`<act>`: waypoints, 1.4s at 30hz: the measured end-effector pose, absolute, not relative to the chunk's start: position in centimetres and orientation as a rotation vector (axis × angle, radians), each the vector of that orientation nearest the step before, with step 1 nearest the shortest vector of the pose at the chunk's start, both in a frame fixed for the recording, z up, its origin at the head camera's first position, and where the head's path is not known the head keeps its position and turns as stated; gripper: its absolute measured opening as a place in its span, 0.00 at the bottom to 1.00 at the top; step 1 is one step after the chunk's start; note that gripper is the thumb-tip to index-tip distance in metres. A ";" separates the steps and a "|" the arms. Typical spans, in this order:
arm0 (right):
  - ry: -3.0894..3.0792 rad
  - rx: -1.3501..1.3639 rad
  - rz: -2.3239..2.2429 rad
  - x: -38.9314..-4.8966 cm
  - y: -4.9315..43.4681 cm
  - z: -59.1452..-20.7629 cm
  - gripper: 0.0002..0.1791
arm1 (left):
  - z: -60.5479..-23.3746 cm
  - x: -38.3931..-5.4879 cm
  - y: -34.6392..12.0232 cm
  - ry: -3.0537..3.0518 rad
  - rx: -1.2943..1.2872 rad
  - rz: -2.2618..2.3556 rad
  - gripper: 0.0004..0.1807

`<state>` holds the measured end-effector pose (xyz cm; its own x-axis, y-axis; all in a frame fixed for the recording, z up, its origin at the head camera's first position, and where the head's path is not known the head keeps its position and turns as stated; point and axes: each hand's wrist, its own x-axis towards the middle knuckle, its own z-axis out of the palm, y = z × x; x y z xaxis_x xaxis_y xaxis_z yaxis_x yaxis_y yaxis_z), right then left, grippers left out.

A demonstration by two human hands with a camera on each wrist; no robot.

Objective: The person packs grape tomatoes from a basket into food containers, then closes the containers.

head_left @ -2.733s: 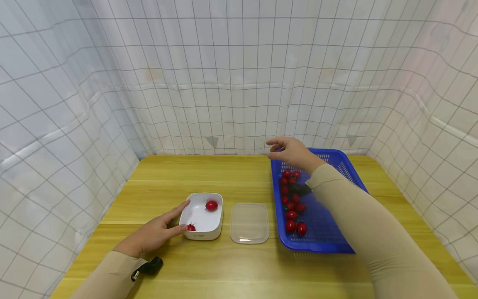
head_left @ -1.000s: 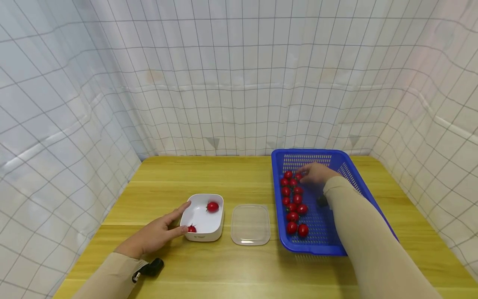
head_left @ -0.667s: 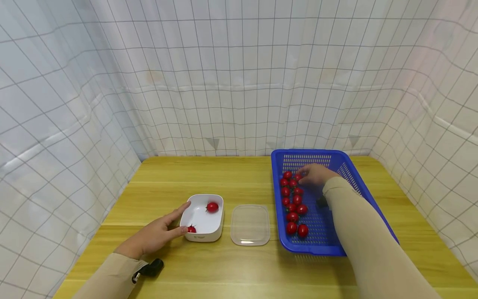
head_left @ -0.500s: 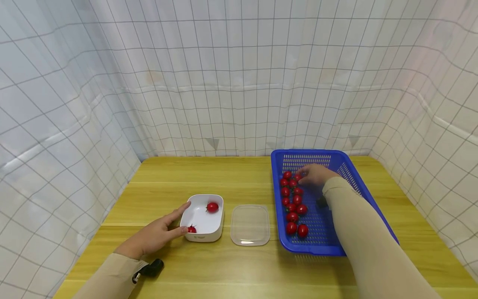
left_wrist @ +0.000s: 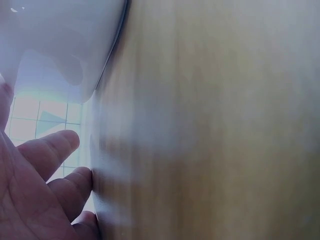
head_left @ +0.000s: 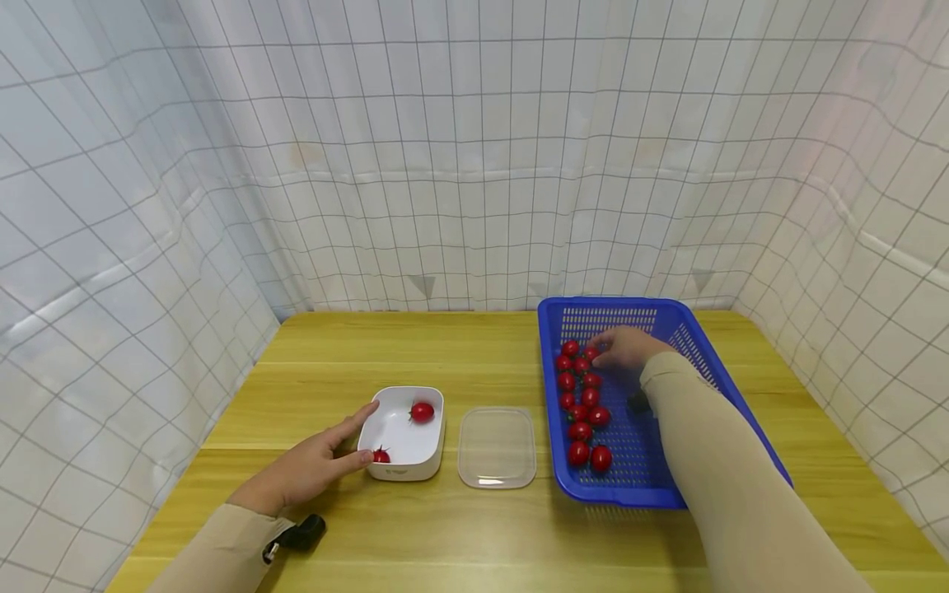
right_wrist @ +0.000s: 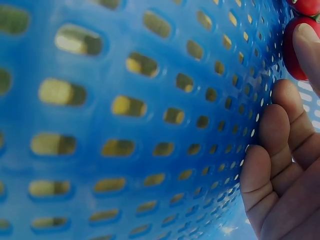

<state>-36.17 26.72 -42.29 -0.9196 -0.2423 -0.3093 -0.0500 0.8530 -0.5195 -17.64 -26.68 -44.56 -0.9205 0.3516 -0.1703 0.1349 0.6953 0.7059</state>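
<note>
On the wooden table stands a white square box (head_left: pixel 400 436) with two cherry tomatoes inside, one (head_left: pixel 422 412) near the far right corner and another (head_left: pixel 381 455) at the near left. My left hand (head_left: pixel 307 467) rests against the box's left side, thumb at the near corner and forefinger along the far corner, both fairly straight. To the right, a blue basket (head_left: pixel 630 496) holds several cherry tomatoes (head_left: pixel 599 417) along its left part. Inside it my right hand (head_left: pixel 628 347) pinches a cherry tomato (head_left: pixel 591 352) between thumb and forefinger; its other fingers (right_wrist: pixel 257 167) lie by the basket floor.
A clear square lid (head_left: pixel 497 447) lies flat between the box and the basket. White gridded curtain (head_left: pixel 474 165) encloses the table (head_left: pixel 415 535) at the back and both sides. A black wrist camera (head_left: pixel 300 534) sits under the left sleeve.
My right hand has come from above the basket's far left edge down into it, to a cherry tomato at the far end. Over the last second both hands have stayed almost still.
</note>
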 end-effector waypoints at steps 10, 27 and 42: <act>2.678 -0.251 -0.667 -36.2 26.7 -42.1 0.26 | -44.6 -17.6 -26.7 2.620 0.379 1.048 0.42; 2.706 -0.322 -0.618 -36.5 27.1 -42.3 0.26 | -44.7 -17.7 -26.6 2.629 0.387 1.036 0.42; 2.702 -0.350 -0.655 -35.9 27.4 -40.0 0.26 | -44.7 -17.7 -26.7 2.622 0.394 1.047 0.41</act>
<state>-35.95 27.43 -39.96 -0.9127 -0.3118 -0.2640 -0.1564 0.8636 -0.4793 -17.71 -26.71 -44.73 -0.9206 0.3542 -0.1643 0.1435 0.6983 0.7013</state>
